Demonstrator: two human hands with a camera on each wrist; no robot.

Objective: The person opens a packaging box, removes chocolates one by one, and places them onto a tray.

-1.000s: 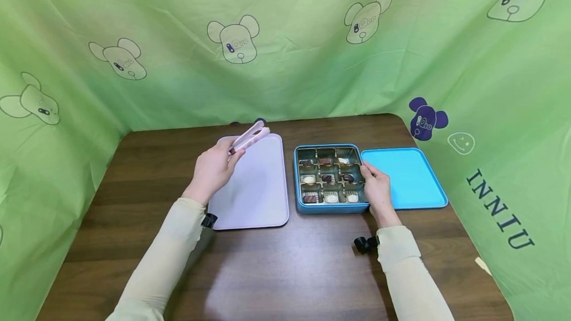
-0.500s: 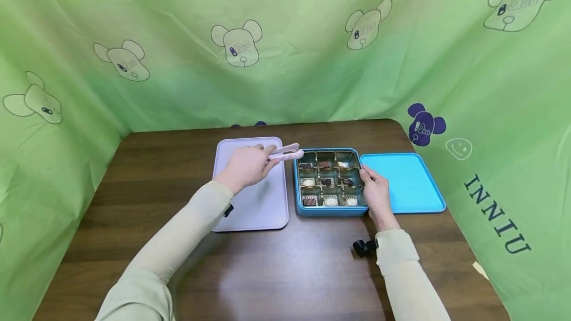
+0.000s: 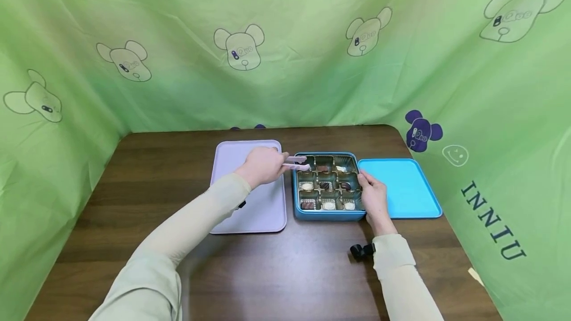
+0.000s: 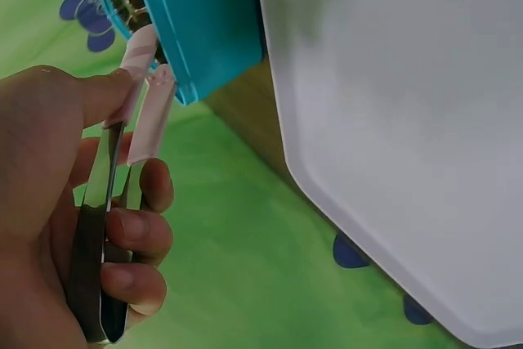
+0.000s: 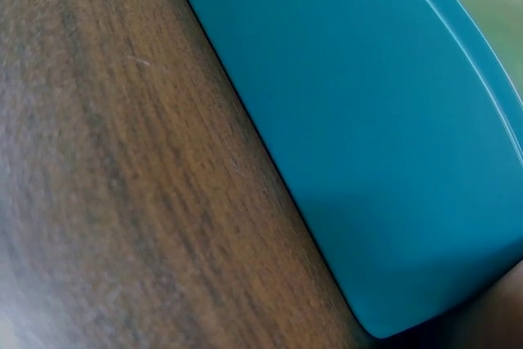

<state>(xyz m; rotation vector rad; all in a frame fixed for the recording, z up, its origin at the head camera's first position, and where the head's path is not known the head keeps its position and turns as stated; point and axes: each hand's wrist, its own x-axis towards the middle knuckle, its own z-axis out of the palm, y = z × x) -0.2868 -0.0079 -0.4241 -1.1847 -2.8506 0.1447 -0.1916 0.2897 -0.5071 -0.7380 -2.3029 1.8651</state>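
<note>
I have the left hand gripping the pink tongs, tips over the far-left cell of the blue tin. The right hand holds the tin's right wall, between tin and lid. Next, I judge, comes lowering onto 1 chocolate, then carrying it left to the lilac tray

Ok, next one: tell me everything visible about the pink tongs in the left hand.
The tongs are slim, with two metal-looking arms that end in pale pink tips, plastic or silicone by the look. The left hand grips them, thumb on one arm and fingers curled round the other. They lie almost level, tips close together and reaching over the left rim of the blue box, at its far-left compartment. Whether the tips touch a chocolate cannot be told.
</note>
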